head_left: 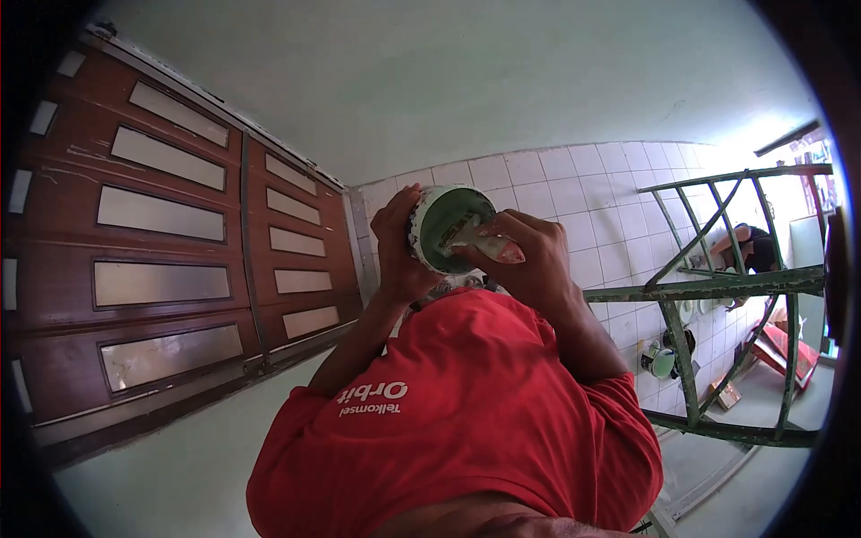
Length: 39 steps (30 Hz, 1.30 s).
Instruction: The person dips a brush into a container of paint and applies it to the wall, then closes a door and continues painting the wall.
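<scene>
In front of my chest, my left hand (400, 242) is wrapped round the side of a small paint bucket (430, 199), tipped so its opening faces me. Green paint coats the bucket's inside. A paintbrush (502, 249) with a pale, paint-smeared handle is gripped in my right hand (535, 255) at the bucket's right rim. Its bristle end reaches into the bucket, partly lost against the paint.
On the right stands a green metal scaffold frame (735, 285). Beyond it a person (749, 247) bends low near containers on the tiled floor (583, 202). A bucket of green paint (663, 363) and a cardboard box (725, 393) are there too. Brown panelled doors (161, 215) line the left.
</scene>
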{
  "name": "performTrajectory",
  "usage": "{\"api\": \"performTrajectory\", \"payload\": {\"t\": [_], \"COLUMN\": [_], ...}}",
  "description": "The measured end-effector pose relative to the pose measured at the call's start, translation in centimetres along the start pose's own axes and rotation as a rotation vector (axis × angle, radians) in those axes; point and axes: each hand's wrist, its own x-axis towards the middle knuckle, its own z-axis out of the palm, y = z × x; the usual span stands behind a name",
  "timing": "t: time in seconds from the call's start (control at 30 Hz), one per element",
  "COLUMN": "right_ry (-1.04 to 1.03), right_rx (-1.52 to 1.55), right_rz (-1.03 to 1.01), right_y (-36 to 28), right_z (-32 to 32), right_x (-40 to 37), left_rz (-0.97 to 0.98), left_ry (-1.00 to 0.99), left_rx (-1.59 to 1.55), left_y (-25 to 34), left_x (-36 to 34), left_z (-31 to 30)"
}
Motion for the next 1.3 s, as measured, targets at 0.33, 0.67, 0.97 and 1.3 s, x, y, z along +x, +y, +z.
{"api": "performTrajectory", "payload": {"t": [0.33, 0.67, 0.97, 1.3], "right_ry": [0.001, -0.03, -0.024, -0.101], "right_rx": [0.021, 0.055, 0.183, 0.155], "right_rz": [-0.046, -0.045, 0.018, 0.052], "right_y": [-0.2, -0.2, 1.1, 4.9], "right_z": [0.4, 1.0, 2.6, 5.8], "right_x": [-1.1, -0.6, -1.1, -1.5], "left_rz": [0.011, 0.001, -0.171, -0.306], "left_ry": [0.093, 0.008, 0.08, 0.092], "left_rx": [0.084, 0.206, 0.144, -0.27], "left_y": [1.2, 2.0, 1.1, -3.5], "left_x": [-1.2, -1.3, -3.2, -6.5], "left_z": [-1.0, -2.3, -2.0, -0.3]}}
